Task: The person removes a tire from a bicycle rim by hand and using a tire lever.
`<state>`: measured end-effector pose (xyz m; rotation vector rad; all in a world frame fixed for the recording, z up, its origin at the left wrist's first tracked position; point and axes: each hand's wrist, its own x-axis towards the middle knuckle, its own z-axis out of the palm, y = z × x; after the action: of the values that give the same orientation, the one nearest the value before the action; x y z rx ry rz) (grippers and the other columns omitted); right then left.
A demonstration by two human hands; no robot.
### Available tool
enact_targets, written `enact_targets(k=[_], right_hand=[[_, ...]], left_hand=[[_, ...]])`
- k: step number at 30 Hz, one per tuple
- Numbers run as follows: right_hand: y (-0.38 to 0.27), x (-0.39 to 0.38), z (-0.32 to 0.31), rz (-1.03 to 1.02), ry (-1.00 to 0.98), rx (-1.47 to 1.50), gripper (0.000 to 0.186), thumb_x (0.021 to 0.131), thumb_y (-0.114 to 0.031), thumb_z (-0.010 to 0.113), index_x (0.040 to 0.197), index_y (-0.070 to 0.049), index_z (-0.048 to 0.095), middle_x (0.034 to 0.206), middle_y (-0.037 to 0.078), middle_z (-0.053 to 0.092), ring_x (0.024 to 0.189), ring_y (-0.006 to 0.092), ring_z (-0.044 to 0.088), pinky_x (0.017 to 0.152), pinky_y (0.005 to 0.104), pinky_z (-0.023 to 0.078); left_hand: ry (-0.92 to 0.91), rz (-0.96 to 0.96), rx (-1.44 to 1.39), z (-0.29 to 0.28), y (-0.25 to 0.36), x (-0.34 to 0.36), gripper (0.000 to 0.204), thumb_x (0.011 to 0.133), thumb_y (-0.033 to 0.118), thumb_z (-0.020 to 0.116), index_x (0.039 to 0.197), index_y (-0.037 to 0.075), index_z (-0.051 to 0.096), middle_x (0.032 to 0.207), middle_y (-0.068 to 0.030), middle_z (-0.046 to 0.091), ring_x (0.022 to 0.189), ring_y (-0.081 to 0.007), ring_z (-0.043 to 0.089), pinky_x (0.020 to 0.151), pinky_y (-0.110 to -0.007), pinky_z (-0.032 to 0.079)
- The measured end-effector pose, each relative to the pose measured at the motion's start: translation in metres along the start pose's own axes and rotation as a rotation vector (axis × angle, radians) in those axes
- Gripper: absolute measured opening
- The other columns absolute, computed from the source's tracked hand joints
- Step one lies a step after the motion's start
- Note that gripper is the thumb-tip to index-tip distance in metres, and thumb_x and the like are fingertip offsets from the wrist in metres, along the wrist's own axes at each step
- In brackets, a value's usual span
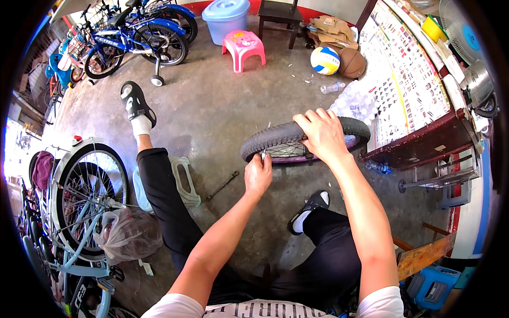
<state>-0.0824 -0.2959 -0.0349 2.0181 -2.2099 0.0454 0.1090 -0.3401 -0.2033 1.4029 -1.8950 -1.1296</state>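
A small bicycle wheel (273, 137) with a black knobbly tyre and a purple rim is held tilted above the floor between my knees. My right hand (322, 135) is wrapped over the top of the tyre, fingers across the tread. At the wheel's near left side, my left hand (257, 175) is closed in a pinch against the tyre's edge. A small silvery tip shows above its fingers, but I cannot make out what it belongs to. A long dark metal tool (222, 185) lies on the floor left of that hand.
A pale plastic stool (184, 183) lies by my left leg. Light-blue bicycle (79, 212) and plastic bag (127, 236) are at the left. Farther off are blue bicycles (138, 40), a pink stool (244, 49), two balls (325, 60) and a bottle (333, 88). A cabinet (424, 135) stands right.
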Motion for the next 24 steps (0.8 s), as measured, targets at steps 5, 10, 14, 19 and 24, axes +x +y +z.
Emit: enact_targets(k=[5, 10, 14, 19, 24], right_hand=[[0.023, -0.018, -0.004, 0.088, 0.368, 0.225, 0.059, 0.068, -0.027, 0.096, 0.119, -0.014, 0.067, 0.103, 0.006, 0.069, 0.105, 0.0300, 0.066, 0.087, 0.0437, 0.052], [0.036, -0.042, 0.025, 0.242, 0.119, 0.355, 0.068, 0.070, -0.028, 0.096, 0.124, -0.009, 0.059, 0.118, 0.012, 0.066, 0.110, 0.0367, 0.068, 0.090, 0.0481, 0.056], [0.031, -0.047, 0.047, 0.247, -0.016, 0.475, 0.074, 0.072, -0.028, 0.094, 0.131, -0.009, 0.053, 0.124, 0.016, 0.069, 0.112, 0.0409, 0.070, 0.091, 0.0503, 0.056], [-0.010, -0.011, 0.022, 0.030, 0.160, 0.506, 0.073, 0.074, -0.026, 0.093, 0.132, -0.009, 0.053, 0.121, 0.019, 0.071, 0.112, 0.0416, 0.070, 0.092, 0.0502, 0.056], [-0.021, 0.007, 0.027, 0.186, 0.069, 0.493, 0.065, 0.079, -0.027, 0.091, 0.127, -0.008, 0.053, 0.108, 0.019, 0.074, 0.102, 0.0435, 0.072, 0.082, 0.0507, 0.057]], left_hand=[[-0.006, 0.161, 0.098, -0.048, 0.050, 0.034, 0.047, 0.101, 0.040, 0.069, 0.091, -0.005, 0.065, 0.086, -0.0307, 0.069, 0.090, -0.0522, 0.068, 0.078, -0.056, 0.052], [-0.130, 0.181, 0.260, -0.077, 0.095, 0.036, 0.053, 0.104, 0.046, 0.060, 0.093, -0.005, 0.069, 0.090, -0.0330, 0.071, 0.093, -0.0532, 0.070, 0.083, -0.059, 0.054], [-0.165, 0.153, 0.259, -0.066, 0.086, 0.017, 0.050, 0.108, 0.044, 0.052, 0.101, -0.004, 0.065, 0.097, -0.0355, 0.072, 0.098, -0.0562, 0.068, 0.087, -0.063, 0.052], [-0.204, 0.091, 0.238, -0.071, 0.090, 0.011, 0.050, 0.109, 0.044, 0.051, 0.102, -0.003, 0.064, 0.100, -0.0359, 0.071, 0.101, -0.0553, 0.068, 0.090, -0.062, 0.051], [-0.183, 0.278, 0.457, -0.091, 0.087, 0.031, 0.044, 0.107, 0.041, 0.054, 0.100, -0.001, 0.065, 0.091, -0.0317, 0.073, 0.088, -0.0520, 0.072, 0.082, -0.059, 0.058]])
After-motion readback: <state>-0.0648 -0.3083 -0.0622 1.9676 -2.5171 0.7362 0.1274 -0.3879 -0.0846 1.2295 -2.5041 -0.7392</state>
